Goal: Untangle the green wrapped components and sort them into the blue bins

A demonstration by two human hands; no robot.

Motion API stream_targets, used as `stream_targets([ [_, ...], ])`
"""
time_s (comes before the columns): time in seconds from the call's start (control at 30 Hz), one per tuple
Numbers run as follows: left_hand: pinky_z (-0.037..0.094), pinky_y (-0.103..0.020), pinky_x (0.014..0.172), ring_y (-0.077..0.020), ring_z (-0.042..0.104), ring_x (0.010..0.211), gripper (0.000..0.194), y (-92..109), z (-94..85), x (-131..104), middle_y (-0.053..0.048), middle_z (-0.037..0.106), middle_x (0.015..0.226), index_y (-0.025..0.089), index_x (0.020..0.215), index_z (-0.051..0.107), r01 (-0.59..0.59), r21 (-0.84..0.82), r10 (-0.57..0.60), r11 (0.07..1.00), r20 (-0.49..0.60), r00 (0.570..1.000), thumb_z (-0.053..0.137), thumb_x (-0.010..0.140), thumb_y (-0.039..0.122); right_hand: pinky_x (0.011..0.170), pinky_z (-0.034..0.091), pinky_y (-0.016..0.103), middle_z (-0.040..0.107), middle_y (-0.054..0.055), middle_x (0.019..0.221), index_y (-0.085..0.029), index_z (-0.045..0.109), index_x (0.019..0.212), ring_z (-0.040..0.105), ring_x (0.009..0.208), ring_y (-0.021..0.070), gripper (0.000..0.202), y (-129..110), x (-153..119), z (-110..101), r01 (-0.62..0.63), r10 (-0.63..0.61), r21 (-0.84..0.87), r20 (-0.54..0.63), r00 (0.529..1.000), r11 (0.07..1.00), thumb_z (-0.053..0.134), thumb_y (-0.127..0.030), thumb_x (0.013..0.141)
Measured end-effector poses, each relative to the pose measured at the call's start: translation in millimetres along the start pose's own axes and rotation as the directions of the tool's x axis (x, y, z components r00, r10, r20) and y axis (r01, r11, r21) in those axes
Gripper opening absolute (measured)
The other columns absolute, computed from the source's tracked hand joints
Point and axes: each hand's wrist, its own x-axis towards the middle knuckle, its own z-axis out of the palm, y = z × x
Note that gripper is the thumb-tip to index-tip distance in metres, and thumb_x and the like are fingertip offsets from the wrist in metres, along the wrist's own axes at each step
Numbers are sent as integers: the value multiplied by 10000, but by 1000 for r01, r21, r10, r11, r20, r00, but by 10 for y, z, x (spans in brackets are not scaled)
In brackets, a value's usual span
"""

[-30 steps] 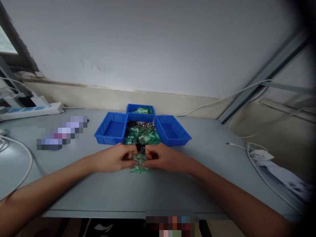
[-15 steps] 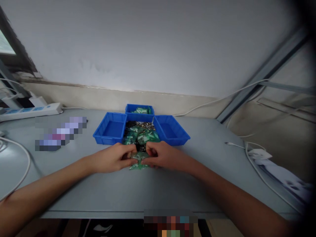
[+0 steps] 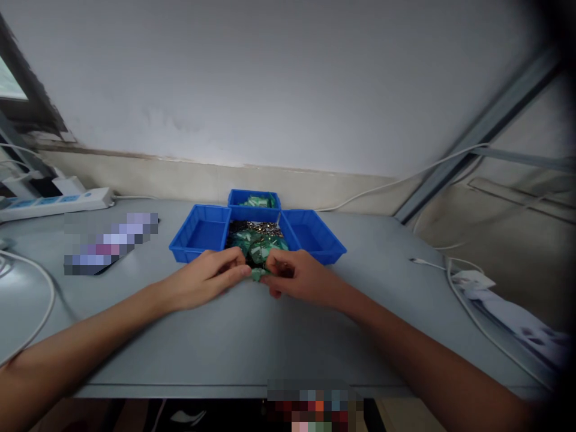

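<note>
My left hand [image 3: 215, 277] and my right hand [image 3: 299, 275] are closed in pinches at the two sides of a small green plastic bag [image 3: 258, 274], with only a crumpled bit of it showing between the thumbs. Just behind them lie more green bags [image 3: 265, 245] with pale pieces inside. These bags rest on a heap of small shiny dark metal parts [image 3: 261, 228]. What lies below my fingertips is partly hidden. Around the heap stand a left blue bin [image 3: 202, 234], a right blue bin [image 3: 315, 234] and a back blue bin [image 3: 254, 211] holding green-wrapped pieces.
A grey table [image 3: 216, 342] carries everything. At the far left sits a white power strip [image 3: 58, 204], with a blurred-out object [image 3: 112, 243] nearer. White cables [image 3: 468, 318] run along the right edge by a patterned pale item [image 3: 517, 318]. A wall rises behind.
Both hands have moved slightly away from me, toward the heap. The green bag between them has gone from spread out in front to folded up, with much less showing.
</note>
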Motion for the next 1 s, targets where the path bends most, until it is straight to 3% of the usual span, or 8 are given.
stream_targets([
  [0.1, 364, -201, 500, -74, 481, 510, 345, 23, -9, -13, 23, 503, 604, 156, 705, 415, 49, -63, -44, 997, 80, 996, 257, 890, 401, 482, 288, 180, 429, -66, 523, -192, 342, 617, 413, 504, 61, 183, 29, 13, -8, 71, -82, -175, -54, 995, 982, 507, -199, 696],
  [0.2, 353, -183, 438, -65, 472, 449, 325, 3, 32, -14, 41, 486, 553, 157, 720, 422, 92, -91, -88, 992, 51, 995, 327, 863, 432, 480, 248, 181, 340, -70, 512, -184, 320, 573, 333, 486, 54, 196, 62, 26, -18, 128, -157, -299, -75, 985, 946, 493, -151, 660],
  [0.37, 393, -165, 394, -74, 500, 487, 223, -70, 114, 30, 36, 498, 651, 182, 910, 418, 121, -268, -112, 956, 46, 993, 416, 831, 390, 487, 260, 184, 372, -66, 526, -179, 347, 570, 348, 489, 54, 179, 69, 16, -31, 190, -219, -321, -59, 974, 928, 493, -124, 657],
  [0.47, 411, -171, 387, -82, 523, 516, 227, -108, 135, 59, 22, 488, 727, 185, 956, 409, 139, -375, -137, 916, 32, 990, 468, 804, 343, 509, 298, 187, 453, -50, 570, -172, 427, 624, 408, 519, 61, 127, 56, -8, -29, 225, -233, -271, 5, 973, 936, 511, -199, 717],
  [0.63, 397, -178, 365, -84, 540, 489, 605, -117, 120, 77, 19, 470, 807, 264, 1215, 212, 150, -528, -200, 836, -40, 979, 572, 729, 253, 530, 323, 191, 533, -26, 618, -160, 497, 691, 457, 544, 66, 196, 26, -29, -7, 212, -198, -211, 89, 976, 954, 470, -327, 790],
  [0.7, 388, -171, 363, -86, 533, 490, 621, -107, 112, 83, 32, 472, 764, 249, 1201, 246, 167, -534, -208, 829, -16, 978, 607, 696, 246, 504, 301, 189, 509, -37, 571, -160, 499, 665, 433, 508, 61, 222, 19, -26, 4, 178, -165, -244, 72, 984, 953, 463, -336, 795],
  [0.8, 408, -177, 393, -86, 515, 524, 464, -88, 114, 93, 36, 479, 706, 181, 1061, 381, 171, -530, -201, 831, 3, 980, 621, 669, 240, 478, 274, 188, 480, -49, 521, -163, 515, 644, 405, 470, 53, 226, 21, -18, 15, 142, -124, -288, 80, 989, 947, 457, -319, 797],
  [1.0, 450, -239, 614, -86, 521, 643, 276, -47, 131, 74, 31, 507, 708, 150, 858, 420, 74, -543, -113, 836, -38, 993, 616, 663, 168, 454, 273, 194, 527, -26, 527, -158, 582, 644, 425, 456, 53, 325, 19, -4, 8, 35, -7, -265, 106, 994, 964, 434, -396, 807],
])
